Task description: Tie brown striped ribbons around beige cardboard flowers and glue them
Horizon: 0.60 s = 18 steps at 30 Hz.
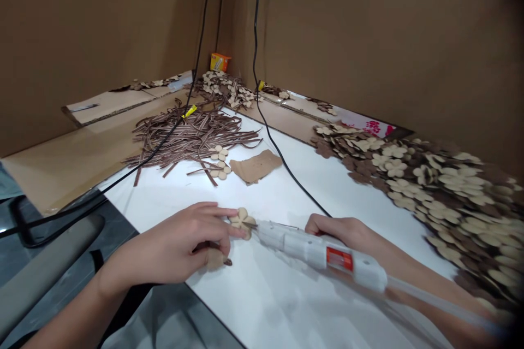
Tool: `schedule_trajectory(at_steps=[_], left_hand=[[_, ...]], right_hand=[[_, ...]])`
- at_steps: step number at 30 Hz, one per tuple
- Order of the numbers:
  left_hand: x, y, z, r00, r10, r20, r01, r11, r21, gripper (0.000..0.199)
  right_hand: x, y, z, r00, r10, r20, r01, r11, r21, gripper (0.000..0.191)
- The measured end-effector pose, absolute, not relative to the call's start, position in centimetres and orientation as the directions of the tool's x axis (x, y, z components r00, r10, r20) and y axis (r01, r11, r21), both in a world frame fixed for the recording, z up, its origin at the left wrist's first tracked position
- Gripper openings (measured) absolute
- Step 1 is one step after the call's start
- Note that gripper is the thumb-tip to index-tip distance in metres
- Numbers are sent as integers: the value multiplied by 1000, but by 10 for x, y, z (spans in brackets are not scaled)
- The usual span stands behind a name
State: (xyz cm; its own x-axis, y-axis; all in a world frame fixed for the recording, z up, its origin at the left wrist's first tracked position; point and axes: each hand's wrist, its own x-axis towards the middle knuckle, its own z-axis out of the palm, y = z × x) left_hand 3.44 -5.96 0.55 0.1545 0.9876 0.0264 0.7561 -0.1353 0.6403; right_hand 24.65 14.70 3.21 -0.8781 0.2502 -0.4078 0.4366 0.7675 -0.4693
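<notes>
My right hand (347, 230) is wrapped round a white hot glue gun (295, 242) with a red label. A translucent glue stick (434, 299) sticks out of the gun's rear. The nozzle meets a beige felt flower (241, 216) on the white board. My left hand (186, 242) holds that flower down with its fingertips, its other fingers bent. Under the left thumb sits another beige piece (215, 258) with a small dark end; the hand partly covers it, and I cannot tell whether it is gripped.
Brown stitched strips (192, 133) lie heaped at the back left, beside two beige flowers (220, 162) and a cardboard scrap (256, 166). Beige and brown flowers (442, 185) cover the right side. A black cord (282, 158) crosses the white board (327, 179). Cardboard walls (368, 37) stand behind.
</notes>
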Motion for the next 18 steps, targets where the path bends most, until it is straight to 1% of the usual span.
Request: schedule_trajectory(at_steps=[5,12,18], left_hand=[[35,-60,6,154,987,35,754,-140,642,23],[35,-60,5,142,990,26,752,-125,647,23],[35,-60,5,137,990,19,752,-116,649,23]], right_hand=[[248,147,32,-875,270,-403,444,781,-440,7],[248,146,29,-876,278,-396,446,778,-442,8],[249,148,27,-893,255,-372,416,785,-459,11]])
